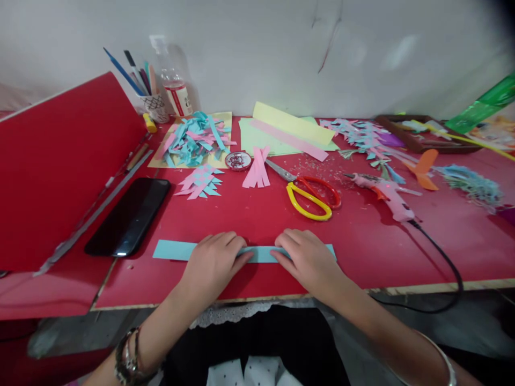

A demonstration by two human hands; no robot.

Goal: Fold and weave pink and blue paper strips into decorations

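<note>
A long light-blue paper strip [173, 250] lies flat near the front edge of the red table [362, 241]. My left hand [213, 260] rests on its middle, fingers curled and pressing down on the paper. My right hand [308, 257] presses the strip's right part in the same way, fingertips facing the left hand. The strip's right end sticks out past my right hand. Part of the strip is hidden under both hands.
Yellow-and-red scissors [309, 195] and a pink glue gun [386, 193] with a black cord lie behind my hands. A black phone [129, 217], a red board [60, 161], pink strips [257, 171], cut paper scraps [197, 139], a pen cup [155, 104] and a wooden tray [426, 136] surround them.
</note>
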